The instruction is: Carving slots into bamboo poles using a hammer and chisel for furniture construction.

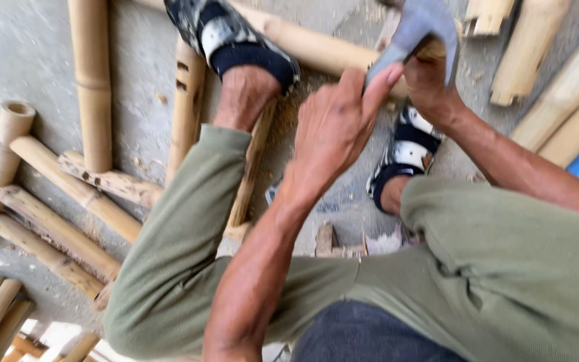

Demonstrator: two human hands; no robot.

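Gripping a grey metal blade [418,30] near the top centre of the frame, both hands work close together above the concrete floor [28,53]. The left hand [333,124] sits just below and left of the blade, its fingers curled and its fingertips pressed against the blade's lower end. The right hand [430,77] is closed around the tool just right of that, partly hidden behind the blade. Directly behind the blade lies a long bamboo pole [316,47], running from top centre toward the right; whether the blade touches it cannot be told. The person squats in olive trousers [504,268], with 2 black-and-white sandals [232,37] planted on the floor. At the left of the frame stands a bamboo frame [68,194] of joined poles.
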